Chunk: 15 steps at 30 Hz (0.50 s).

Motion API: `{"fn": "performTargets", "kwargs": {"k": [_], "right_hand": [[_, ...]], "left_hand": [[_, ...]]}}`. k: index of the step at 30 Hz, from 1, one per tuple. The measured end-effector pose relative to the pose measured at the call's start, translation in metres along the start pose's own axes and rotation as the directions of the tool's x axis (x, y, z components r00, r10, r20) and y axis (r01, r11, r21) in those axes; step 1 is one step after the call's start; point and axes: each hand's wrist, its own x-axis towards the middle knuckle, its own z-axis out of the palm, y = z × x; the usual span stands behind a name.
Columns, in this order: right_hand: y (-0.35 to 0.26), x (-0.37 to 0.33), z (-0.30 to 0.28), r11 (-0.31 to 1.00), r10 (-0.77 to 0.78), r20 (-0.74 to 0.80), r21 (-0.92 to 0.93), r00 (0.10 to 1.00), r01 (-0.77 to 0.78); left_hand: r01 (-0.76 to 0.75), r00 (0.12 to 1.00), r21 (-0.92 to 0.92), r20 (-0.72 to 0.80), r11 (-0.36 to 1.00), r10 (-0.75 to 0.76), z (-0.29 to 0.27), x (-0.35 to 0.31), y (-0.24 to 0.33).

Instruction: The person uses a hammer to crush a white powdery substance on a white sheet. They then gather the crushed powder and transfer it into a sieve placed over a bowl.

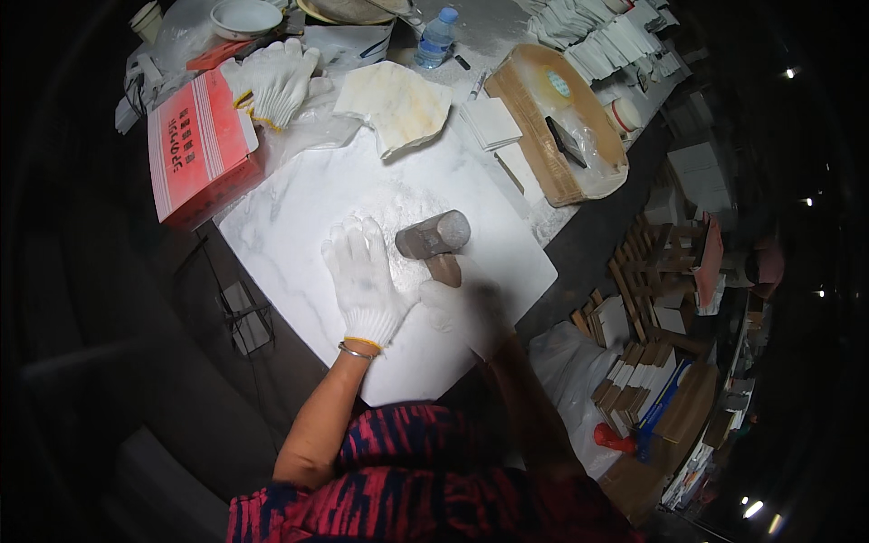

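My left hand (364, 282), in a white knit glove, lies flat on a white marble-patterned slab (281, 222) with the fingers stretched out. Closed around the short wooden handle of a hammer (433, 234) is my right hand (445, 305), also gloved and partly blurred. The heavy grey hammer head is just right of my left fingertips, over the slab; whether it touches the surface I cannot tell. White powder and small crumbs (405, 210) are scattered around the head. Anything directly under the hammer is hidden.
A rough pale stone piece (394, 107) lies at the slab's far edge. Left stands a red box (201, 154) with spare white gloves (281, 83) on it. On the right are white tiles (491, 123) and a cardboard tray (516, 95); behind, a water bottle (436, 41).
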Motion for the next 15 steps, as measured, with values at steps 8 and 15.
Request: {"fn": "performTargets", "kwargs": {"k": [8,15], "right_hand": [[-0.005,-0.013,0.016,0.968,-0.075,-0.239,-0.252,0.968,0.012],[0.011,0.013,0.015,0.966,-0.213,-0.056,-0.162,0.975,0.202]], "left_hand": [[-0.021,1.0,0.036,0.011,0.999,0.021,-0.004,-0.001,0.002],[0.023,0.998,0.009,0.05,1.0,-0.024,-0.008,0.001,-0.005]]}}
